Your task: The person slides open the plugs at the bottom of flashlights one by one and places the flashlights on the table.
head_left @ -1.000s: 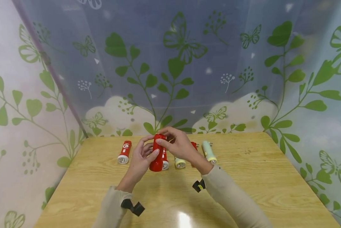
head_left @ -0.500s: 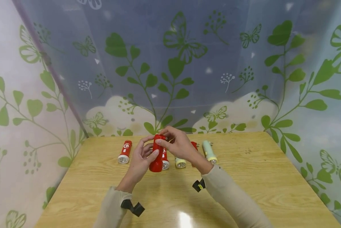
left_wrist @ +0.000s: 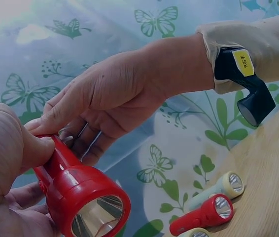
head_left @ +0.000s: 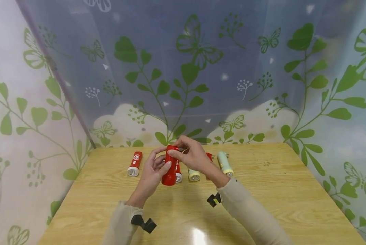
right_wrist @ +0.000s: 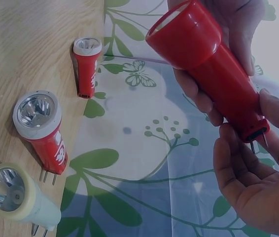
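Observation:
A red flashlight (head_left: 169,172) is held above the table between both hands, lens end toward the person. My left hand (head_left: 149,175) grips its body, thumb along the side. At the tail end, my right hand (head_left: 193,154) pinches the flashlight with thumb and fingers. Two metal plug prongs (right_wrist: 254,146) stick out of that tail in the right wrist view, close to the right fingers. The lens and reflector (left_wrist: 97,217) show in the left wrist view. Behind the held flashlight, a red flashlight with a white rim (head_left: 178,175) is partly hidden.
On the wooden table (head_left: 250,204) lie a red-and-white flashlight (head_left: 135,164) at left, a pale green one (head_left: 194,175), a red one (left_wrist: 203,215) half hidden by the right forearm, and another pale green one (head_left: 224,164). A leaf-patterned curtain (head_left: 158,85) surrounds the table.
The metal prongs at the held flashlight's tail now show further out beside the right fingers than one second ago. Both hands keep nearly the same place and grip.

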Demonstrator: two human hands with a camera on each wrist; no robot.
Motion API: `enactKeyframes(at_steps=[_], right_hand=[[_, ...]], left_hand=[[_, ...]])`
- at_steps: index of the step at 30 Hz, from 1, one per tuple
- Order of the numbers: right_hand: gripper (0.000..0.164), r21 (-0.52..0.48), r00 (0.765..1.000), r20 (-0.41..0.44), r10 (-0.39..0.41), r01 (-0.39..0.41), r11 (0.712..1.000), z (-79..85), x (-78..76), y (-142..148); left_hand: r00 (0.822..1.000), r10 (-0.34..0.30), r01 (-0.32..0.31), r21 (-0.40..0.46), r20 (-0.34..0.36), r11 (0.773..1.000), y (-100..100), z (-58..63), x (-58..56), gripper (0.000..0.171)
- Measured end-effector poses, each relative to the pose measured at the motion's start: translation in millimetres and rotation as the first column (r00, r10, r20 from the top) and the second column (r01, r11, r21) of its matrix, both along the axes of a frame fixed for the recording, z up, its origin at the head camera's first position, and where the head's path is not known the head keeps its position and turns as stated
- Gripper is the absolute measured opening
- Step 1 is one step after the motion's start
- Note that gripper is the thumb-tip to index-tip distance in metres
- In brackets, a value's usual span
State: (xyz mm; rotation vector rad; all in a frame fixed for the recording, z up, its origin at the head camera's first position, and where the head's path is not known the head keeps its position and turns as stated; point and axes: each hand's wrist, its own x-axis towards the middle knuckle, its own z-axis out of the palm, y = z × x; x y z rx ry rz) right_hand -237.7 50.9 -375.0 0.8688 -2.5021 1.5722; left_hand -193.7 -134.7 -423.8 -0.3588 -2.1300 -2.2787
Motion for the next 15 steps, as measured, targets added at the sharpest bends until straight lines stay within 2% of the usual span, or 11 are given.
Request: enactKeyframes(at_steps=[9, 15], right_hand=[[0.017, -0.027, 1.0, 0.004, 0.002, -0.001, 1.0, -2.1, 0.3, -0.5], [0.017, -0.011, 1.0, 0.004, -0.004, 0.004, 1.0, -3.1, 2.3, -2.7]], left_hand=[[1.0, -0.017, 0.018, 0.027, -0.014, 0.999, -0.2, 1.0, 2.2, 0.051], [1.0, 0.005, -0.005, -0.007, -0.009, 1.0, -1.0, -0.9, 3.6, 0.052]])
